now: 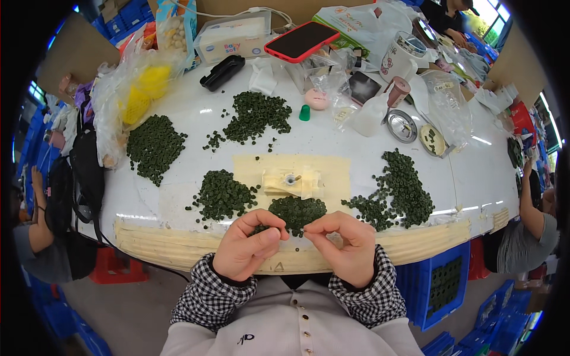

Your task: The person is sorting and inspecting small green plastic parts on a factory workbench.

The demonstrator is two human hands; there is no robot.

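My left hand [249, 244] is curled at the table's near edge, its thumb and fingertips close together. Dark green bits show between them, but I cannot tell whether they lie in the hand or on the table behind. My right hand [344, 243] pinches thumb and forefinger together; whatever is in the pinch is too small to name. Between and just beyond both hands lies a pile of small dark green ring-shaped pieces [298, 212]. Behind it a small tape-covered block [276, 180] carries a round metal fitting [290, 179], on a cream-coloured taped patch [335, 169].
More green piles lie at the left [155, 145], back [255, 115] and right [409, 193]. Farther back are a red-cased phone [301, 41], a black case [222, 72], a green thimble-like cap [304, 113], a mug [401, 56] and round tins [402, 126]. Other people sit at both sides.
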